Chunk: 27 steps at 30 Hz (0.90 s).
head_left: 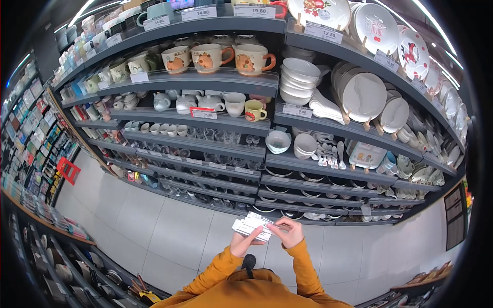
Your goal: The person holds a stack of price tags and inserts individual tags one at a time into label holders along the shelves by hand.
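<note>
In front of my body I hold a small stack of white price labels point(251, 224) with black print. My left hand point(241, 244) is closed around the stack from below and the left, its thumb lying across the top. At the right edge of the same labels is my right hand point(290, 232), its thumb and forefinger pinching a label there. The labels are fanned out unevenly, and their print is too small to read. Both hands are above the tiled floor point(174, 226), apart from the shelves.
Ahead stand dark shelves point(236, 118) with mugs point(210, 55), teapots, glasses, bowls point(299, 77) and plates point(362, 97). Price tags point(298, 111) line the shelf edges. A red stool-like object point(68, 170) stands at the left. More racks flank both sides.
</note>
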Motion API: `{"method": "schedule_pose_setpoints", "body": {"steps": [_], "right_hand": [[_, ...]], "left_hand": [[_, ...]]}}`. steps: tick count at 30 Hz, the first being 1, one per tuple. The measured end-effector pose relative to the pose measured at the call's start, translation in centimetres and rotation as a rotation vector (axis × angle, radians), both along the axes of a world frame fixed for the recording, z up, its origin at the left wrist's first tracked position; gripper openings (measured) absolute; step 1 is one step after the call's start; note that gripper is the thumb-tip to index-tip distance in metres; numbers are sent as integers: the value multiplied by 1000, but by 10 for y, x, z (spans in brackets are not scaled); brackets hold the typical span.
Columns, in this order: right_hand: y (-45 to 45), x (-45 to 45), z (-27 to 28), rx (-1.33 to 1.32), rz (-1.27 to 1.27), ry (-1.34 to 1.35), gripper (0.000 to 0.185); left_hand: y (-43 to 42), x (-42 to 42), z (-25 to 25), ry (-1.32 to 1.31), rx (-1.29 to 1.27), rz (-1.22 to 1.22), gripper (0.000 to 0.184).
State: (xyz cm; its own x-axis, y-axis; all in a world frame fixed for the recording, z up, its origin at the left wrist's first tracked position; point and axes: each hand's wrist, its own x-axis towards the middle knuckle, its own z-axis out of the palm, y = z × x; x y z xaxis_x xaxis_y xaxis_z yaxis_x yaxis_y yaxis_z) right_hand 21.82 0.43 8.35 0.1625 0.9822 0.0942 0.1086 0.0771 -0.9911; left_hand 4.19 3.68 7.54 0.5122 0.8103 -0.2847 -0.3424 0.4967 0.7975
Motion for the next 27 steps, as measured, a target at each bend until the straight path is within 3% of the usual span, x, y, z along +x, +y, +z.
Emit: {"method": "schedule_pose_setpoints", "body": {"steps": [5,7,8,11,17,20,27], "right_hand": [[4,-16,15,53,36,-107,17],[7,-29,28,-9,-49,-12,16],[12,-41,41,74,3,182,16],[13,-66,69,61,43,175,12],[14,-132,58,142,30,161,12],[8,-161,68,106,52,97,12],[-7,-202,86,101,8,67,14]], "left_hand": [[-7,-34,3,-136,-57,14,31],[-8,-52,5,-156,-79,25,31],[-9,-62,3,-162,-89,22,30],[-11,-96,-2,-181,-153,-18,29],[-30,-180,-18,-209,-250,-23,32],[-42,-216,-17,-308,-258,-30,35],[-60,-265,-20,-260,-258,-67,35]]}}
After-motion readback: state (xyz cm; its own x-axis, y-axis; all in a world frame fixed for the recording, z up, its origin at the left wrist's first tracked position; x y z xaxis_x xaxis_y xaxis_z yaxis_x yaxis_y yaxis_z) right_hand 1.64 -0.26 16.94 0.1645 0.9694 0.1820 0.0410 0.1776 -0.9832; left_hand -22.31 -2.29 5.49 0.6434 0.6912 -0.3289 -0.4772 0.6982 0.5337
